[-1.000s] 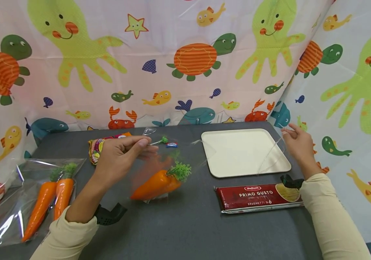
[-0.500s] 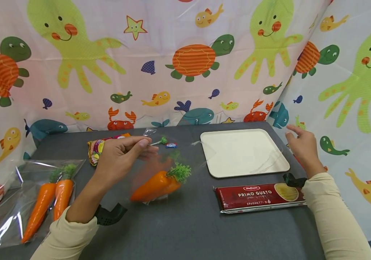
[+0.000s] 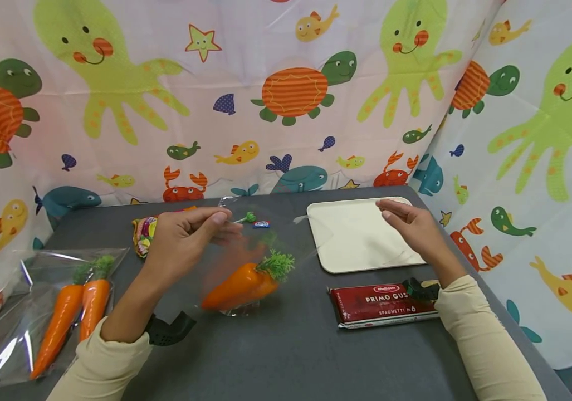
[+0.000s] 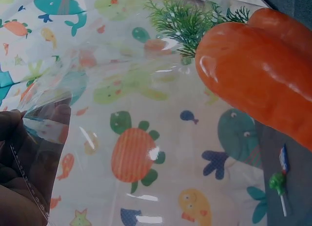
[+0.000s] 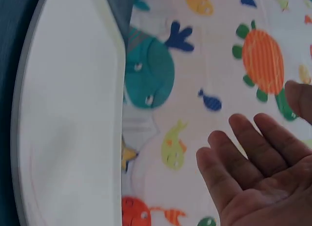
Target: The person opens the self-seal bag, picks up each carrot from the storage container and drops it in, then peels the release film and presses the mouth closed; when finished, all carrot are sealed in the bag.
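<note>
My left hand pinches the edge of a clear plastic bag, held up above the table. Inside it are orange toy carrots with feathery green tops; the left wrist view has two carrot bodies side by side. My right hand is over the right part of a cream tray, fingers extended and holding nothing. In the right wrist view its palm shows with the fingers spread a little. The bag's transparent film reaches toward the tray; its exact outline is hard to see.
Another clear bag with two carrots lies at the left. A red spaghetti pack lies in front of the tray, partly behind my right wrist. Farther back are a green lollipop, a small blue wrapper and a colourful packet.
My right hand pinched the bag's far right edge at first, then let go of it and moved left over the tray. The left hand keeps its hold, nearly still.
</note>
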A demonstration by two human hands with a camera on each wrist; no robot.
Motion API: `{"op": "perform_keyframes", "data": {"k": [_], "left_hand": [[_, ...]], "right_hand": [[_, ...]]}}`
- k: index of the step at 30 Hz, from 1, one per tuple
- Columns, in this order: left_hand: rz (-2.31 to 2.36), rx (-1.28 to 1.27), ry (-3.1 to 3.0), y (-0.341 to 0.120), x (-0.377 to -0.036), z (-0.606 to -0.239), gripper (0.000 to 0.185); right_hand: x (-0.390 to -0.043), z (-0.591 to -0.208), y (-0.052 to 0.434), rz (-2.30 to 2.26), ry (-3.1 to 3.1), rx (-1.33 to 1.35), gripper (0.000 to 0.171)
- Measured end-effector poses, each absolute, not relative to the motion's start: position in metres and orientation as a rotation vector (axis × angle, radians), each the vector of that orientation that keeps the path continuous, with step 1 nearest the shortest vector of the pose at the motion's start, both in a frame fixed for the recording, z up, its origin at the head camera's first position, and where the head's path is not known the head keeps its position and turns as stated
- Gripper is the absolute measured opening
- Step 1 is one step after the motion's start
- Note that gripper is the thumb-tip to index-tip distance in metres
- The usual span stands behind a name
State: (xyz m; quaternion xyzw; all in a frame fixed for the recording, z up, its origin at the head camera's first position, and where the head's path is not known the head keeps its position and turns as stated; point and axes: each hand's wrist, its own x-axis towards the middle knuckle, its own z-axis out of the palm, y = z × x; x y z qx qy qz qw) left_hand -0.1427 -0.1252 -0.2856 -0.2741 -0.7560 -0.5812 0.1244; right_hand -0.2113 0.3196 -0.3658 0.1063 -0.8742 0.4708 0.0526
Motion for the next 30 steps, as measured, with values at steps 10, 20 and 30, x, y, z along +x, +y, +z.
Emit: {"op": "perform_keyframes", "data": {"k": [10,20,30], "left_hand": [[-1.617,-0.802,-2.174,-0.124,-0.143,-0.285,0.018],[-1.650,-0.807,-2.181,-0.123,-0.146,-0.286,0.019],[-1.662,-0.842,-2.171,-0.123,-0.147,-0.287,0.019]], "right_hand": [[-0.199,-0.365,0.255,1.792,-2.527,0.900,0.045],[-0.200,-0.370,0.215,1.978,-2.444,1.171,0.056],[-0.196,-0.369,0.200,2.106,-2.320,1.265,0.054]]}}
